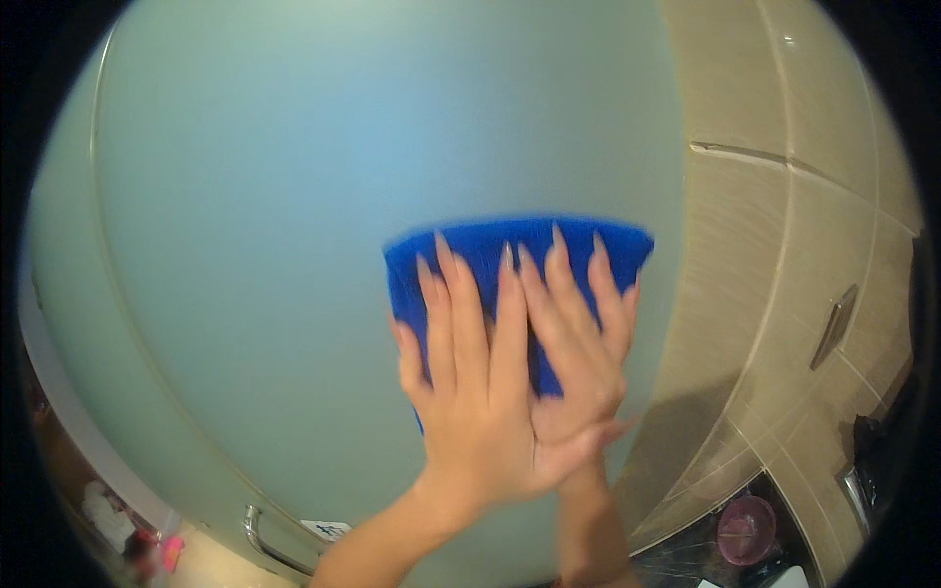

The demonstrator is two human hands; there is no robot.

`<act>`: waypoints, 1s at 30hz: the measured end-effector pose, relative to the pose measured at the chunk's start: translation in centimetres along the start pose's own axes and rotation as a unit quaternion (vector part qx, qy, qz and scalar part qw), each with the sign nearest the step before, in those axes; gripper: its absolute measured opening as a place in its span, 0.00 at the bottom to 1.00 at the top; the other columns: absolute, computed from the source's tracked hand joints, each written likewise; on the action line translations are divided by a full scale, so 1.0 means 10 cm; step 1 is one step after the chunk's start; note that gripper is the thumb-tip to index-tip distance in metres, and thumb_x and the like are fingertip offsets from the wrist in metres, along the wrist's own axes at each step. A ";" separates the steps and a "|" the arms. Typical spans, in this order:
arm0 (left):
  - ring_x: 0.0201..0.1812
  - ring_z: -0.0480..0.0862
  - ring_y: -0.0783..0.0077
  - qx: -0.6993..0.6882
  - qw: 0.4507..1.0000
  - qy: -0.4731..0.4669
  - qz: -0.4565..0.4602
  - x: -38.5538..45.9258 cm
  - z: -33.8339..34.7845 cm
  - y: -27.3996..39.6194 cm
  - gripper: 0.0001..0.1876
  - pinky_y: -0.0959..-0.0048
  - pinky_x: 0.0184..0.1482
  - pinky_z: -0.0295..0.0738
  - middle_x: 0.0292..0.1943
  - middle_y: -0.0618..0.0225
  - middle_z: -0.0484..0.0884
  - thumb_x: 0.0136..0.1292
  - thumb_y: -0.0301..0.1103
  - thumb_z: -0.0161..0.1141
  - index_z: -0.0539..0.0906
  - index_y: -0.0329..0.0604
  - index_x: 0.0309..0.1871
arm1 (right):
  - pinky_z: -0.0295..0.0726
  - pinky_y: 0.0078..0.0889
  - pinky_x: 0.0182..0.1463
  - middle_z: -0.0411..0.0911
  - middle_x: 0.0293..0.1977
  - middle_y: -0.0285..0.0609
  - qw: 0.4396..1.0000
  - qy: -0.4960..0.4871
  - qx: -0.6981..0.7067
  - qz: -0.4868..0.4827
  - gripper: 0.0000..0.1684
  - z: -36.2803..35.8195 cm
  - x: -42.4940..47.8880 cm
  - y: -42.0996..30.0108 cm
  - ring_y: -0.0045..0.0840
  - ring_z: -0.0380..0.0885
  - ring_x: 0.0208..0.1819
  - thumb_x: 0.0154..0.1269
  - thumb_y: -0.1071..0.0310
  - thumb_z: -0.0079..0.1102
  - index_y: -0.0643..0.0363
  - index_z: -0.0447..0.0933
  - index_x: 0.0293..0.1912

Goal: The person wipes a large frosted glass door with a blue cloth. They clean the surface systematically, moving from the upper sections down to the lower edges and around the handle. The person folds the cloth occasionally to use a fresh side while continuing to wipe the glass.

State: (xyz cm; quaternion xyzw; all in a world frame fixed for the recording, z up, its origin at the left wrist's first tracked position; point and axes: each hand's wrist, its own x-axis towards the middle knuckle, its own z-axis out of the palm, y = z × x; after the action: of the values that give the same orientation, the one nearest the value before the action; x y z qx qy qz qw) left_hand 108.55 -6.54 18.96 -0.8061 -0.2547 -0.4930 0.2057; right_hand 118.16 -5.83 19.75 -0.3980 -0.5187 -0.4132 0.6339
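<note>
A blue cloth (485, 235) lies spread flat against a frosted glass panel (294, 220). Both hands press on it with fingers stretched upward and apart. My left hand (470, 382) covers the cloth's left part, its thumb reaching right across the base of the other hand. Over the right part rests my right hand (581, 338), partly overlapped at the wrist. Most of the cloth's lower part is hidden behind the hands.
Beige wall tiles (728, 242) border the glass on the right, with a metal plate (834, 327) on them. A metal door handle (268, 542) is at lower left. Below right, a pink basin (747, 531) stands on a dark surface.
</note>
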 end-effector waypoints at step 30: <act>0.66 0.60 0.54 -0.019 0.966 0.240 0.096 0.05 0.72 0.03 0.48 0.53 0.66 0.41 0.64 0.45 0.61 0.40 0.60 0.59 0.65 0.36 0.63 | 0.42 0.53 0.67 0.68 0.57 0.50 0.997 -0.045 -0.058 0.020 0.28 -0.24 -0.52 0.31 0.47 0.59 0.63 0.64 0.52 0.44 0.63 0.72 0.54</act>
State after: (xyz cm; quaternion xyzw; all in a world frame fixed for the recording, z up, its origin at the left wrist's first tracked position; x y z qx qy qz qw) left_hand 113.93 -2.50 16.28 -0.6886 -0.1098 -0.6548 0.2915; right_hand 121.21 -6.40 14.04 -0.4626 -0.5137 -0.4117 0.5938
